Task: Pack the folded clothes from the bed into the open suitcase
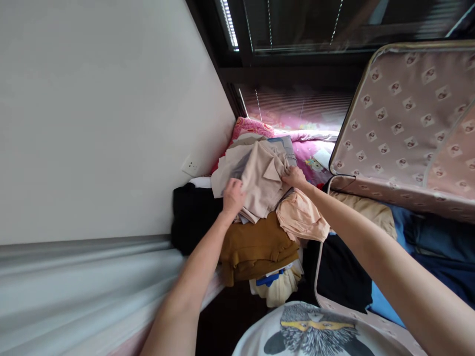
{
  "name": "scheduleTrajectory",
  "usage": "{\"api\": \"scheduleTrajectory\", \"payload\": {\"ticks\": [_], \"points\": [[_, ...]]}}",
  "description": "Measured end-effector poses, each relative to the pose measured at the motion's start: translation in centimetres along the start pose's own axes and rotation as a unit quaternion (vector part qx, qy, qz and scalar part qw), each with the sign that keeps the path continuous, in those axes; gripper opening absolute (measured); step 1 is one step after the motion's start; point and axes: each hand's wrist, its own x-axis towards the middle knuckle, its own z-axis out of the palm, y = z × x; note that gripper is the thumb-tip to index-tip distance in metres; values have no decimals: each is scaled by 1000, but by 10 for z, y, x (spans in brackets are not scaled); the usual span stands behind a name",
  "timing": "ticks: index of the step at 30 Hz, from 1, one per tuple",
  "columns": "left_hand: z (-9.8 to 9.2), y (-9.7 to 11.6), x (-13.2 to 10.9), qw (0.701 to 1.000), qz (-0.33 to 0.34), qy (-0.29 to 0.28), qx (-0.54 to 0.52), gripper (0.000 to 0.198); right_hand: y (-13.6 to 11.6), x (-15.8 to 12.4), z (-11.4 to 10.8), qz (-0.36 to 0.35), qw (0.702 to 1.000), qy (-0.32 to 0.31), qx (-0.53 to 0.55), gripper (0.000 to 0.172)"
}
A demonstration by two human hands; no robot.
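Note:
A pale beige garment (261, 173), loosely folded with one corner turned over, lies on top of a heap of clothes. My right hand (295, 177) pinches its right edge. At the left edge, the curled fingers of my left hand (233, 198) grip the cloth beside a grey patch of fabric. Just below my right hand is a crumpled peach garment (302, 216). A folded mustard-brown garment (256, 244) sits under the beige one on the near side. Black clothing (195, 210) lies to the left of my left hand.
An open suitcase (403, 113) with a patterned pink lining stands at right, with dark and blue folded clothes (434, 237) inside. A white wall (111, 118) with a socket (190, 166) bounds the left. Pink bedding (311, 153) lies behind the heap by the window.

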Motion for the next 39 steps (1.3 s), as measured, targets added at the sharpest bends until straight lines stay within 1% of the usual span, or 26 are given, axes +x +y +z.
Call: {"api": "scheduleTrajectory", "payload": {"ticks": [2,3,4,6,8,9,11,13,16,19,21,23,25,27,29,30,32,35,37,39], "points": [[6,20,-16,994,106,-26,-14,21,-8,-7,-1,66,997,6,-38,50],[9,26,-22,990,136,-35,-18,24,-11,-10,-2,84,995,22,-51,59],[11,30,-27,988,147,-35,-19,27,-15,-14,-3,80,994,46,-60,69],[14,30,-34,990,137,-22,-21,30,-20,-20,-6,37,991,93,-84,86],[15,26,-38,991,128,-13,-33,32,-25,-23,-10,-49,985,115,-123,94],[15,26,-40,990,137,-9,-45,32,-27,-23,-12,-102,978,111,-145,93],[10,27,-44,982,175,1,-77,32,-31,-21,-16,-196,960,84,-183,87],[1,34,-47,971,212,28,-108,30,-35,-18,-21,-248,947,49,-198,80],[-22,46,-48,961,227,82,-135,23,-41,-12,-32,-263,946,6,-187,62],[-50,61,-50,952,217,139,-169,18,-45,-14,-53,-280,944,-38,-173,45],[-68,74,-53,943,203,178,-195,16,-45,-24,-74,-297,939,-59,-164,44],[-84,91,-58,934,188,219,-209,15,-41,-39,-101,-315,934,-64,-156,45],[-97,110,-65,922,182,259,-222,19,-31,-59,-132,-329,932,-55,-146,44],[-106,131,-73,910,168,277,-257,23,-15,-87,-165,-339,932,-35,-125,41],[-113,157,-83,900,160,273,-299,25,6,-123,-199,-341,935,-14,-101,39],[-115,171,-88,895,167,267,-317,27,19,-142,-216,-336,937,-3,-91,38],[-117,202,-97,882,204,253,-342,30,48,-183,-248,-308,948,20,-75,36],[-108,247,-112,867,248,215,-375,27,98,-244,-285,-214,974,55,-56,33],[-96,274,-126,865,251,173,-398,21,129,-284,-300,-138,987,74,-45,31],[-81,295,-144,872,240,114,-410,16,154,-322,-308,-87,993,67,-39,28]]}}
